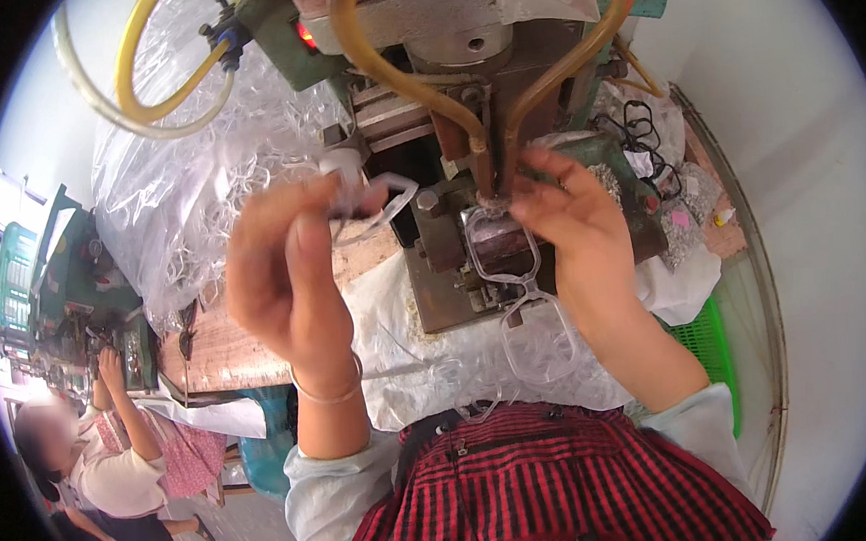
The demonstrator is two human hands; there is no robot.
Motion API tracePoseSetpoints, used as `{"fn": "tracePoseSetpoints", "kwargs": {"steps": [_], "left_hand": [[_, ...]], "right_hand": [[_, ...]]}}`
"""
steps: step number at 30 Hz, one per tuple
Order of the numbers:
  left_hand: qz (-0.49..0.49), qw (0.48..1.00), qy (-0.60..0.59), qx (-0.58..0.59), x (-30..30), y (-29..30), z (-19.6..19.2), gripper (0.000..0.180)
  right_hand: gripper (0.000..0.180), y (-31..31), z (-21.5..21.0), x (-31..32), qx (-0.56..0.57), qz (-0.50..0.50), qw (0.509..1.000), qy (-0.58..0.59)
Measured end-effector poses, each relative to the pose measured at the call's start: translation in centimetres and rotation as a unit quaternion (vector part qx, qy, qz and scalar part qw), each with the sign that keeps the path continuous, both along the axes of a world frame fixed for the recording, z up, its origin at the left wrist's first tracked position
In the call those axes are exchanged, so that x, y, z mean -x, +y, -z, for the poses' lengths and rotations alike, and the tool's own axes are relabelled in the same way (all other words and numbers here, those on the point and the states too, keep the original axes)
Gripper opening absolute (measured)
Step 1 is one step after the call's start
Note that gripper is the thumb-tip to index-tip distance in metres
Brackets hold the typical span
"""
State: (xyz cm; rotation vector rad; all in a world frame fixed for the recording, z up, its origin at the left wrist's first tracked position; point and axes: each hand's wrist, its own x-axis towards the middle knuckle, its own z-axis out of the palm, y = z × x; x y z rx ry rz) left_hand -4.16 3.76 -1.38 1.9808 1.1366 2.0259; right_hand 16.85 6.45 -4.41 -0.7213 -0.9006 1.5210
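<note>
My left hand (294, 269) is raised left of the machine, slightly blurred, its fingers closed on a clear plastic eyeglass frame (404, 195). Part of that piece is hidden behind the fingers. Under the brown metal tips (486, 153) of the press-like machine (459, 46) sits a second clear eyeglass frame (531, 289); its upper rim is at the fixture and its lower rim hangs toward my apron. My right hand (589, 231) reaches beside those tips, its fingertips closed at the upper end of this second frame. The fingertips are partly hidden there.
A large clear plastic bag (189, 176) of many clear frames lies at the left. Yellow hoses (369, 66) loop down from above. Black frames (643, 139) lie at the right, above a green basket (705, 348). Another person (117, 449) works at the far left.
</note>
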Motion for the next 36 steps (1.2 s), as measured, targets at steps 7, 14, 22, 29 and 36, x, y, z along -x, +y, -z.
{"fn": "tracePoseSetpoints", "kwargs": {"steps": [7, 14, 22, 29, 36], "left_hand": [[0.445, 0.868, -0.061, 0.209, -3.2, -3.8, 4.1, 0.018], [0.198, 0.979, -0.057, -0.007, -1.0, -1.9, -0.1, 0.023], [0.015, 0.999, -0.029, 0.003, -0.1, 0.4, -0.4, 0.022], [0.133, 0.967, 0.215, -0.016, -3.9, -1.5, 3.5, 0.023], [0.12, 0.942, 0.313, 0.018, -5.2, -1.3, 4.5, 0.027]], "right_hand": [[0.051, 1.3, 1.4, 0.5, -0.117, 0.04, 0.973, -0.195], [0.051, 1.8, 2.4, 0.1, -0.088, 0.077, 0.984, -0.137], [0.047, 0.7, -0.1, 0.3, 0.037, 0.017, 0.999, 0.017], [0.035, 1.8, 3.9, -4.4, -0.225, 0.129, 0.888, -0.379], [0.027, 1.5, 9.7, -10.4, -0.2, 0.17, 0.757, -0.598]]}}
